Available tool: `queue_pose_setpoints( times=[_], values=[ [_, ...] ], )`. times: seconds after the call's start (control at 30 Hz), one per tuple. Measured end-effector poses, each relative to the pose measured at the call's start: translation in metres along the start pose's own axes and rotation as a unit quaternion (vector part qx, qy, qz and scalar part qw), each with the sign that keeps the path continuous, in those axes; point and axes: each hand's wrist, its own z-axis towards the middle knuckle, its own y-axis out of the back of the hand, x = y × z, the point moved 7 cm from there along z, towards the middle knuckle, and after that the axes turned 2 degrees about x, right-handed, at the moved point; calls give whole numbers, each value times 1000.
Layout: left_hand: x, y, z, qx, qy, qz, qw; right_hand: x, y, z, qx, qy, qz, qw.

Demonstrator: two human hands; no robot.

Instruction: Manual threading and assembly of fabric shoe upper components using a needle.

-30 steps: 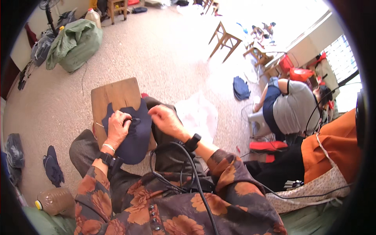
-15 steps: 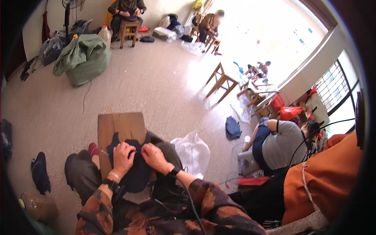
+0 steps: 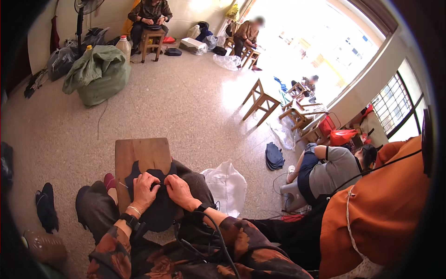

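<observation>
Dark navy cloth pieces [image 3: 159, 215] lie over the near part of a wooden board or stool top [image 3: 143, 151] in front of my body. My left hand [image 3: 144, 189] pinches the cloth's upper edge, with thumb and fingers pressed together. Close beside it, my right hand [image 3: 181, 189] grips the same edge, fingertips nearly meeting the left ones. Whatever small thing may sit between the fingertips is too small to make out. A pale thread end shows at the board's left edge.
White cloth bag [image 3: 225, 186] beside my right knee; dark cloth shoe pieces [image 3: 46, 207] on the floor at left. A stack of navy pieces [image 3: 274, 156] lies near a bent-over person [image 3: 332, 172] at right. Farther off are a wooden stool [image 3: 261, 102], a green sack [image 3: 103, 76] and seated people.
Both hands stay on the cloth, with the right fingertips shifted slightly toward the left hand. The view has tilted a little. The orange-clothed person at right has shifted lower and leftward.
</observation>
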Motion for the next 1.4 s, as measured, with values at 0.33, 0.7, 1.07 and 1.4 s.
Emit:
queue_pose_setpoints(
  times=[0.33, 0.7, 1.07, 1.4],
  values=[
    [8, -7, -3, 55, -10, 35, 998, -3, -10, 1, 5, 8, 147, 989],
    [14, -4, 4, 60, -25, -13, 998, -38, -3, 4, 76, -161, 348, 921],
    [10, -9, 7, 85, -109, 92, 986, -41, 0, 1, 77, -150, 318, 933],
    [21, -10, 27, 105, 26, 19, 994, -29, 33, 14, 15, -71, 297, 952]
  ],
)
